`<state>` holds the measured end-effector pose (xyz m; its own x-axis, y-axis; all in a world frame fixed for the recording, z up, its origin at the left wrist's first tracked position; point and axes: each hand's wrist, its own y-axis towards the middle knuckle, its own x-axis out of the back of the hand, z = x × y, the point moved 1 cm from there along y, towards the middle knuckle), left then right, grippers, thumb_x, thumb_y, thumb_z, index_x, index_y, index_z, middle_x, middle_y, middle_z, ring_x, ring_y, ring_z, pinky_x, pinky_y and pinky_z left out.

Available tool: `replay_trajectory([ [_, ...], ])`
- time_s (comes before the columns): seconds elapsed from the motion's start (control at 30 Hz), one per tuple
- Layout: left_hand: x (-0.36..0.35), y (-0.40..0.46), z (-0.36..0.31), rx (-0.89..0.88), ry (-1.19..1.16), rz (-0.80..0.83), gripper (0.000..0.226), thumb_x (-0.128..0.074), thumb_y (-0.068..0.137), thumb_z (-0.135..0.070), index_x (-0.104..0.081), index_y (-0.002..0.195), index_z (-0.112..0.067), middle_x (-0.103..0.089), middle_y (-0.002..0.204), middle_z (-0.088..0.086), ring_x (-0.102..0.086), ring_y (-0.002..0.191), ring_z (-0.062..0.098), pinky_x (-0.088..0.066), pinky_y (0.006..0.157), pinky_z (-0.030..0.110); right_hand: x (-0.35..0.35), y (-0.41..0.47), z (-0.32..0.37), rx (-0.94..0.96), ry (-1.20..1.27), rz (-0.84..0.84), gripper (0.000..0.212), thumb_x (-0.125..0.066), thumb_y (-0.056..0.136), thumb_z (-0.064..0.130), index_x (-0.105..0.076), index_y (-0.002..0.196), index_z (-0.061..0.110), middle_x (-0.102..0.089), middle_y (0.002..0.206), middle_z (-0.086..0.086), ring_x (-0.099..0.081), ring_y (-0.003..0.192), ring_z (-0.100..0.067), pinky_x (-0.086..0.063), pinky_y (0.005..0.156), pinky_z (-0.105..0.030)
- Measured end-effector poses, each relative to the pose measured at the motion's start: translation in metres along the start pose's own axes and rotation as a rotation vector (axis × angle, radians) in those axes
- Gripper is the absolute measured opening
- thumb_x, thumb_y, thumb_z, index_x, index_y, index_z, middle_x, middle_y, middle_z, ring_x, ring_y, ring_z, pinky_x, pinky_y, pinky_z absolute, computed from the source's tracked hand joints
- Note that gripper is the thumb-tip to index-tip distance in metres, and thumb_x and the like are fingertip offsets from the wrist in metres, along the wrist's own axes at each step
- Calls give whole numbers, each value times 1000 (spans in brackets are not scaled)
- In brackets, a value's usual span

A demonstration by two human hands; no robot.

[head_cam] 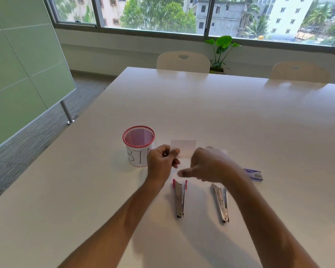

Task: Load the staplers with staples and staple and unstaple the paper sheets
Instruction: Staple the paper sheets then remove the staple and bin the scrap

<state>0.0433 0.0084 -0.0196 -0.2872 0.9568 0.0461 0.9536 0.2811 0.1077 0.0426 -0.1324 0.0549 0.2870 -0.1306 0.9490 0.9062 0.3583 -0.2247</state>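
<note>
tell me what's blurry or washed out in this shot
Head view: the right hand is smeared by motion blur; the left hand is sharper, pinching a paper sheet that nearly vanishes against the glossy white table, which carries window glare; straight window frames bow from wide-angle distortion; both staplers stay crisp.

Both bare forearms reach forward from the lower edge of the view, converging toward the middle. The left hand (161, 163) is raised with its back toward the camera, its fingers (175, 152) curled and its thumb pressed against them in a pinch. The right hand (209, 165) is held just to the right of those fingers, slightly blurred, back upward, wrist bent. Its thumb (184, 173) juts out to the left, below the left fingers; whether its other fingers grip anything cannot be told.
</note>
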Motion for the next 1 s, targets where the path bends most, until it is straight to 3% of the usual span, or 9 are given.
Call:
replay_trajectory([
  [0.07, -1, 0, 4, -6, 18, 0, 13, -68, 85, -12, -68, 78, -2, -67, 58, 7, -62, 50, 15, -56, 55, 29, -15, -5, 22, 49, -98, -15, 49, -62, 74, 67, -56, 72, 19, -54, 65, 6, -54, 72, -18, -40, 61, -30],
  [0.17, -1, 0, 9, -26, 67, -14, 10, -70, 84, -14, -71, 78, -6, -71, 69, 11, -67, 61, 23, -58, 62, 32, -36, -6, 45, 9, -181, -55, 55, -62, 78, 63, -56, 114, 21, -57, 88, 0, -55, 88, -20, -39, 69, -29],
  [0.27, -1, 0, 13, -5, 45, -9, 6, -70, 84, -13, -71, 79, -9, -72, 72, 11, -68, 62, 20, -59, 63, 32, -49, -6, 55, -36, -208, -50, 44, -62, 85, 49, -58, 114, 16, -52, 88, -3, -58, 89, -22, -48, 72, -33],
  [0.4, -1, 0, 15, 7, 61, 26, 8, -69, 85, -14, -70, 85, -6, -73, 78, 13, -68, 65, 20, -59, 64, 32, -58, -4, 60, -46, -239, -102, 27, -57, 92, 28, -60, 113, 11, -61, 103, -8, -62, 94, -26, -47, 67, -33],
  [0.5, -1, 1, 17, -3, 79, 27, 9, -69, 85, -14, -70, 85, -5, -73, 81, 13, -70, 71, 25, -59, 67, 34, -56, -4, 57, -31, -158, -86, 25, -59, 90, 25, -59, 110, 11, -59, 94, -7, -59, 85, -26, -45, 66, -32],
  [0.67, -1, 1, 19, 17, 65, 17, 10, -68, 86, -18, -71, 87, -8, -72, 72, 6, -69, 62, 18, -60, 66, 33, -33, -3, 26, -48, 332, 35, 23, -78, 71, 21, -66, 86, 8, -63, 65, 3, -63, 54, -8, -50, 49, -20],
  [0.8, -2, 3, 19, 36, 30, 21, 14, -68, 86, -18, -70, 88, -4, -71, 71, 10, -67, 60, 20, -60, 66, 35, -23, -1, -7, -73, 774, 85, 23, -78, 74, 14, -70, 94, 7, -72, 82, -9, -70, 69, -15, -60, 68, -27],
  [1.0, -6, 4, 22, 30, -16, 36, 13, -68, 86, -18, -70, 91, -6, -72, 72, 9, -67, 58, 19, -60, 63, 34, -24, 3, -38, 9, 1207, 92, 21, -67, 85, 17, -69, 103, 8, -65, 88, -12, -68, 76, -21, -58, 72, -29],
])
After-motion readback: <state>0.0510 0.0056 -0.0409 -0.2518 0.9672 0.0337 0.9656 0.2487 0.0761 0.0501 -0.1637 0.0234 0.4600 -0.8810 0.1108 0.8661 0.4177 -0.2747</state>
